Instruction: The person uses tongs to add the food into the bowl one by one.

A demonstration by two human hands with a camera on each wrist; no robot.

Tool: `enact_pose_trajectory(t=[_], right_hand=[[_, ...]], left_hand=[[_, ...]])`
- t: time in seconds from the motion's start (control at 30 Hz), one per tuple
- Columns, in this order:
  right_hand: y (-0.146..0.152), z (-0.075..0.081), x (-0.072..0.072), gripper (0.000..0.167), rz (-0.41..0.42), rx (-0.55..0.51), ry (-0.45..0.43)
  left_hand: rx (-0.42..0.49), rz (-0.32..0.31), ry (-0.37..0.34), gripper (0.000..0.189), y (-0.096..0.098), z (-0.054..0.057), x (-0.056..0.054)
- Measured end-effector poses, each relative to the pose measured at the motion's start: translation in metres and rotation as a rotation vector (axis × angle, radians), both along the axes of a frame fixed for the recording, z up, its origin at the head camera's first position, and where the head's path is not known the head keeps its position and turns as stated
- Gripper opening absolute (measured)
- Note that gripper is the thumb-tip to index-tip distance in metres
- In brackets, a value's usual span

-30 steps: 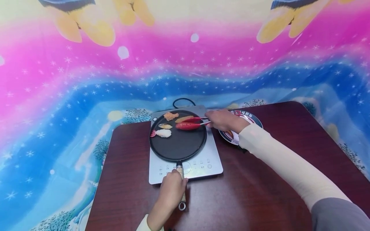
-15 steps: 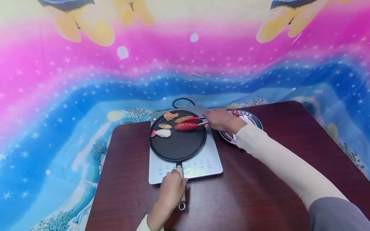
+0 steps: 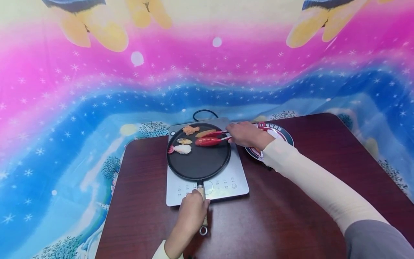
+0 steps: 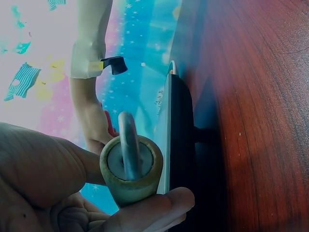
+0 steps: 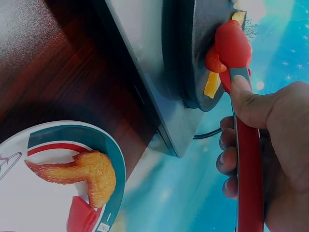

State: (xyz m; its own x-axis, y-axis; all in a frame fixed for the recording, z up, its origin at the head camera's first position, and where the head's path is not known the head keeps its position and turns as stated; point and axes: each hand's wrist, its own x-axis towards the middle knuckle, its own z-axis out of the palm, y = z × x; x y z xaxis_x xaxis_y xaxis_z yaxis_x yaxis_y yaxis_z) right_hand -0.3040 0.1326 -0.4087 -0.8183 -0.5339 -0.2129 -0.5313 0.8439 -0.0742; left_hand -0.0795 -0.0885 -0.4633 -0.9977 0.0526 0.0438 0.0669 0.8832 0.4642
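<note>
Here, the left hand (image 3: 192, 210) grips the pan handle (image 4: 133, 193), while the right hand (image 3: 246, 134) clasps red tongs (image 5: 248, 179)

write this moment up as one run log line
left grip: on pan handle; right grip: holds red tongs over pan; pan: on cooktop, food inside; plate: right of cooktop, chicken wing on it

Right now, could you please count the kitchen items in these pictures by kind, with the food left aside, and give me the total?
Frying pan: 1, its handle gripped by the left hand
Tongs: 1 pair, held in the right hand
Cooker: 1, under the pan
Plate: 1, beside the cooker
Total: 4
</note>
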Motion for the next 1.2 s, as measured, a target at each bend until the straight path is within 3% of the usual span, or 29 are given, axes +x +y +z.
enact_pose_trajectory(t=[0.7,0.93,1.2], right_hand=[[-0.0004,-0.0006,-0.0003,0.058,0.008,0.000,-0.027],[0.0004,0.0032,0.0042,0.064,-0.024,-0.024,-0.041],[0.0052,0.0007,0.0054,0.067,-0.013,-0.027,-0.014]], left_hand=[[0.003,-0.014,0.016,0.029,-0.0009,0.0005,-0.0001],[0.002,-0.012,0.013,0.029,-0.0007,0.0010,0.0007],[-0.006,-0.018,0.025,0.029,-0.0014,0.0013,0.0011]])
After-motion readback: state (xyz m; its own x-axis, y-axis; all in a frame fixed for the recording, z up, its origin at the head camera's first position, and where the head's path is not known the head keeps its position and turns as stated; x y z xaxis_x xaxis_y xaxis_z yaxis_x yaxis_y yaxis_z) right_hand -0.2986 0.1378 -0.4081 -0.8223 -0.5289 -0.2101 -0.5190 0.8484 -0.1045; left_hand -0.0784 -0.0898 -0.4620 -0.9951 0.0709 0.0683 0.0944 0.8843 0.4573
